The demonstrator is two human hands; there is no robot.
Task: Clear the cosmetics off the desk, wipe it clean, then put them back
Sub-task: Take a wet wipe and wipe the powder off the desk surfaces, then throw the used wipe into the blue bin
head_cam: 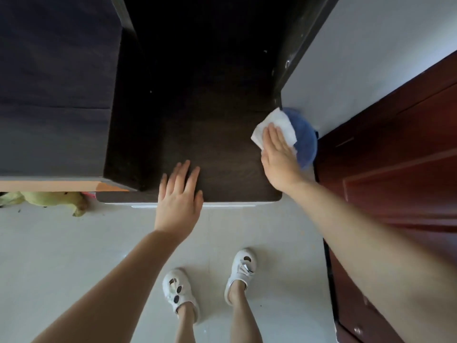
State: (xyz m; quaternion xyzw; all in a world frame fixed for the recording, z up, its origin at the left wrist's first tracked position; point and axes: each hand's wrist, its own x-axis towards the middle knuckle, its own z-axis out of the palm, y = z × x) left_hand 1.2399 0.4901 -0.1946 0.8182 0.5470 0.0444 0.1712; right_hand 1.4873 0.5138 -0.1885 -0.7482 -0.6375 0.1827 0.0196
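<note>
The dark wooden desk (217, 134) lies below me with no cosmetics on it. My right hand (279, 159) presses flat on a white tissue (277, 125) at the desk's right edge, fingers stretched over it. The tissue partly overlaps a blue round thing (306, 142) beside the desk by the wall. My left hand (179, 196) rests palm down on the desk's front edge, fingers spread, holding nothing.
A tall dark cabinet (54, 95) stands against the desk's left side. A reddish-brown door (395, 157) is on the right, a white wall (371, 58) above it. Something green (49, 200) lies on the pale tiled floor at left. My feet in white shoes (180, 290) stand below.
</note>
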